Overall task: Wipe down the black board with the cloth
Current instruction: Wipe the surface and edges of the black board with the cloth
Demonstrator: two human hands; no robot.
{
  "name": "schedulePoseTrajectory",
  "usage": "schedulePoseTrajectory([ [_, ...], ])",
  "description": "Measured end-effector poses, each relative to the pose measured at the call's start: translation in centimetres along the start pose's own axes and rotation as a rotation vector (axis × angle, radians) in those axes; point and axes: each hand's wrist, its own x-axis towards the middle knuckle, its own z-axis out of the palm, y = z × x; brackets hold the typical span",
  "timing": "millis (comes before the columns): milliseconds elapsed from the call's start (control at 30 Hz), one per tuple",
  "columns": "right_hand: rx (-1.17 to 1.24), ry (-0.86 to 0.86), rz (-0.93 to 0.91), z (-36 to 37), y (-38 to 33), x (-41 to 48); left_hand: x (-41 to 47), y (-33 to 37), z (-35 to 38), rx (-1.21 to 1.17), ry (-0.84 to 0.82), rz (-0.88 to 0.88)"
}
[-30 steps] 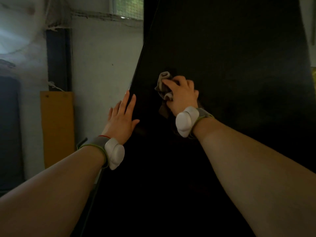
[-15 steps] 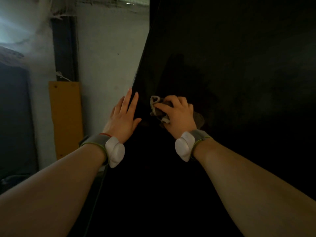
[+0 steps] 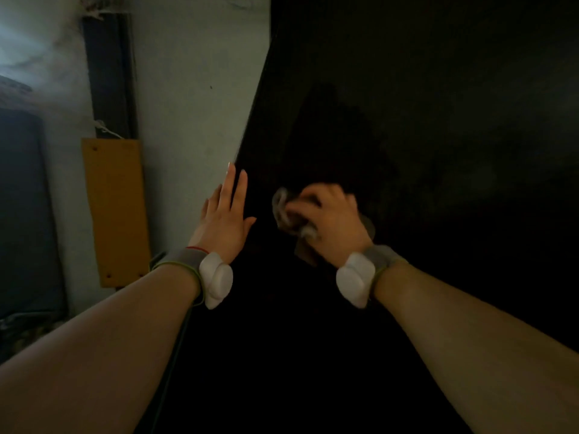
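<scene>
A tall black board (image 3: 423, 126) leans upright and fills the right two thirds of the view. My right hand (image 3: 332, 223) grips a crumpled grey cloth (image 3: 282, 208) and presses it against the board's surface near its left side. The hand and cloth are blurred by motion. My left hand (image 3: 224, 217) lies flat with straight fingers against the board's left edge, a little left of the cloth. Both wrists carry grey bands with white pods.
A pale wall (image 3: 194, 104) stands left of the board. An orange-yellow panel (image 3: 116, 211) leans against it, with a dark upright post (image 3: 109, 73) above and a dark bulky shape (image 3: 25, 214) at the far left.
My right hand has dragged the cloth downward along the board toward its left edge. The left hand has stayed flat on the board's edge. The view has tilted downward.
</scene>
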Motion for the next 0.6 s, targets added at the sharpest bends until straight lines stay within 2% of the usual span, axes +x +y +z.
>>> schedulePoseTrajectory([
  [67, 0.013, 0.189, 0.135, -1.2, 0.4, 2.6, -0.1, -0.1, -0.1, -0.009, 0.004, 0.014],
  [100, 0.012, 0.214, 0.176, -1.7, 0.7, 3.8, -0.1, -0.1, -0.1, -0.013, 0.008, 0.022],
  [200, -0.021, 0.145, 0.238, -0.7, 0.9, 5.4, -0.3, -0.1, -0.2, -0.032, 0.029, 0.049],
  [600, -0.066, 0.146, 0.225, 1.6, -0.6, 3.2, -0.3, -0.6, 0.7, -0.126, 0.108, 0.13],
])
